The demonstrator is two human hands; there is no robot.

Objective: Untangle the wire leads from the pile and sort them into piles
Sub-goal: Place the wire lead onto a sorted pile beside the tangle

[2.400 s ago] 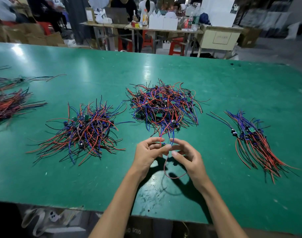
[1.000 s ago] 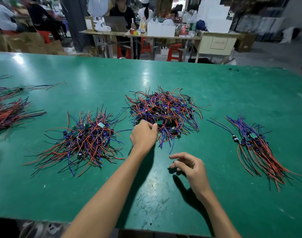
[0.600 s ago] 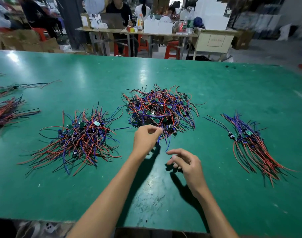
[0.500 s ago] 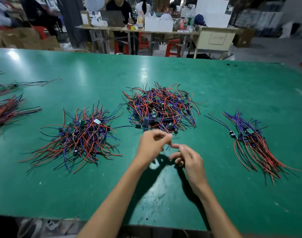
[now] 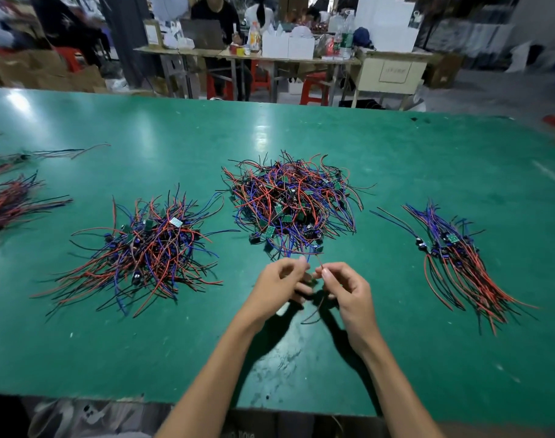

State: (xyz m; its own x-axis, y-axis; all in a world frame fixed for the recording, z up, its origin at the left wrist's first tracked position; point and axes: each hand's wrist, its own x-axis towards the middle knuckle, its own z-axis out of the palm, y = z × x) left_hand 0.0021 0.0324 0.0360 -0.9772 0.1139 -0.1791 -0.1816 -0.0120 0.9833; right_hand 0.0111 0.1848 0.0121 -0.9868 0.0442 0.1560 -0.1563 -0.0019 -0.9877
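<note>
One green table (image 5: 427, 159) fills most of the view, its near edge running just under the person's forearms and its far edge meeting a cluttered workshop. Four heaps of wire leads lie on it, placed here against the tangled pile (image 5: 290, 203) at the middle: a looser spread pile (image 5: 143, 251) to its left, a combed, roughly parallel pile (image 5: 456, 257) well apart to its right, and a blurred bundle (image 5: 7, 200) cut by the frame's left edge, farther left again (with a few stray strands beyond it, too blurred to count). Bare green surface separates every heap, and the widest open stretches are behind the tangled pile and along the near edge on either side of the arms. Two hands meet just in front of the tangled pile, close to its nearest strands. The left hand (image 5: 277, 286) has its fingers curled, thumb and forefinger pinching a single lead (image 5: 315, 281); the right hand (image 5: 349, 289) pinches the same lead between thumb and forefinger, its other fingers loosely bent. That lead's small green part sits between the two sets of fingertips, a thin strand rising above them and a dark one hanging below toward the table.
</note>
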